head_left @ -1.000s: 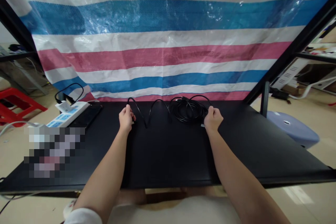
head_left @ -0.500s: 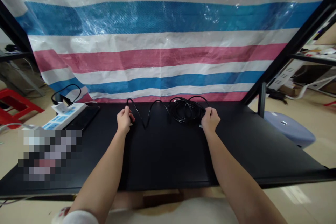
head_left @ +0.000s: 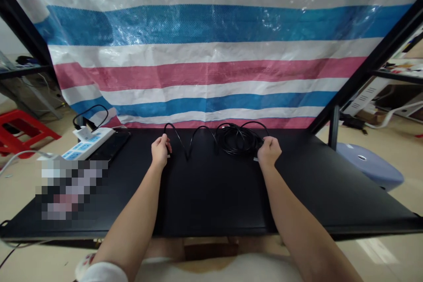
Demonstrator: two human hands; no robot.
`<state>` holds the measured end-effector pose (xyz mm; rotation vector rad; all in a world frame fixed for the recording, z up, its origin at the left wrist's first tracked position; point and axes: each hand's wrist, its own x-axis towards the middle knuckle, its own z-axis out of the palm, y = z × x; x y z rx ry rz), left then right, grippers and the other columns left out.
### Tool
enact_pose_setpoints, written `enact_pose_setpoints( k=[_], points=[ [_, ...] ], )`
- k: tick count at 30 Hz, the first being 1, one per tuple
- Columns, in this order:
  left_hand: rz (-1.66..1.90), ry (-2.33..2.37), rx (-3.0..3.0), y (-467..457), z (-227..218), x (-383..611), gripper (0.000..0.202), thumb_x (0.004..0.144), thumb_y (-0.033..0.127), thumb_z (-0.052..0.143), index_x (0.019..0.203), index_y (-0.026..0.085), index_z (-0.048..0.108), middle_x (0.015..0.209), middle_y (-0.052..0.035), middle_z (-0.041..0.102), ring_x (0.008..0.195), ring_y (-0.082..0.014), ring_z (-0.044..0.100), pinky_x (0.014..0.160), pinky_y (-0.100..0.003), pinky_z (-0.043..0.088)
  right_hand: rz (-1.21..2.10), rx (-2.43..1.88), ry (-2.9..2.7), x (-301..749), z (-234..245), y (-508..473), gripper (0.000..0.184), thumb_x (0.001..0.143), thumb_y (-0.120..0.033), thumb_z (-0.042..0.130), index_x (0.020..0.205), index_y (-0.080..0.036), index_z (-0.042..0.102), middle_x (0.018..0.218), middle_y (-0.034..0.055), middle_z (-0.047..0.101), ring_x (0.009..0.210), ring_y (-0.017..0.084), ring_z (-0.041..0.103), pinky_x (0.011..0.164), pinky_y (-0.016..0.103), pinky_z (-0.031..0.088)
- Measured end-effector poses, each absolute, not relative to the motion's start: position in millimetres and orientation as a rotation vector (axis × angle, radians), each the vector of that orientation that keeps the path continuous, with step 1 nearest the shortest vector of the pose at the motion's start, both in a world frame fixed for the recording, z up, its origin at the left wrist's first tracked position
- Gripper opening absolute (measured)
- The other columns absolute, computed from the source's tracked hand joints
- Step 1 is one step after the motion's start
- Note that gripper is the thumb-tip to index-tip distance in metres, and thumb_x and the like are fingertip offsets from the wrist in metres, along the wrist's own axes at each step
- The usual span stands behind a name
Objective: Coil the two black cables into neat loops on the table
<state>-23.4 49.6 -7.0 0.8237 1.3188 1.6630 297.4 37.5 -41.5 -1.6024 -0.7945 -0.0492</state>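
A long black cable [head_left: 238, 142] lies in a loose coil near the back of the black table. One end of it runs left in bends to my left hand [head_left: 161, 150], which is closed around it, and a small pale tip shows beside the fingers. The other end arches over from the coil to my right hand [head_left: 269, 150]. That hand is also closed on the cable, and a pale flat tip sticks out below its fingers on the inner side. My fingers hide most of both cable ends, so the connector type cannot be made out.
On the left of the black table [head_left: 211, 202] lie a white power strip [head_left: 95, 141] with plugs in it and a dark phone-like slab [head_left: 114, 146]. A striped plastic sheet [head_left: 205, 70] hangs behind. Beyond the table are a red stool [head_left: 23, 130] and a blue-grey stool [head_left: 370, 163].
The whole view has shifted slightly to the right. Both hands keep their grip on the cable ends, and the coil lies as before.
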Motion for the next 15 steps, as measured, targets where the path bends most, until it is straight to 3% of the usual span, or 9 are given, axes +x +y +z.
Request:
enact_pose_setpoints(
  k=[6, 15],
  points=[
    [1.728, 1.251, 0.578, 52.5, -4.4, -33.3, 0.039, 0.078, 0.043, 0.056, 0.052, 0.021, 0.038, 0.036, 0.0090, 0.025, 0.030, -0.0064, 0.029, 0.034, -0.018, 0.030, 0.049, -1.579, -0.686, 300.5, -39.0, 37.1, 0.026, 0.082, -0.036, 0.035, 0.065, -0.023, 0.050, 0.053, -0.0015, 0.050, 0.061, 0.018, 0.053, 0.066, 0.031, 0.041],
    [1.706, 1.313, 0.788, 48.3, -7.6, -26.2, 0.038, 0.080, 0.040, 0.057, 0.052, 0.021, 0.039, 0.038, 0.0093, 0.029, 0.030, -0.0064, 0.033, 0.034, -0.018, 0.029, 0.104, -1.601, -0.663, 299.5, -40.6, 35.0, 0.030, 0.080, -0.044, 0.040, 0.058, -0.024, 0.044, 0.047, -0.0031, 0.045, 0.058, 0.018, 0.050, 0.063, 0.030, 0.041]
  ],
)
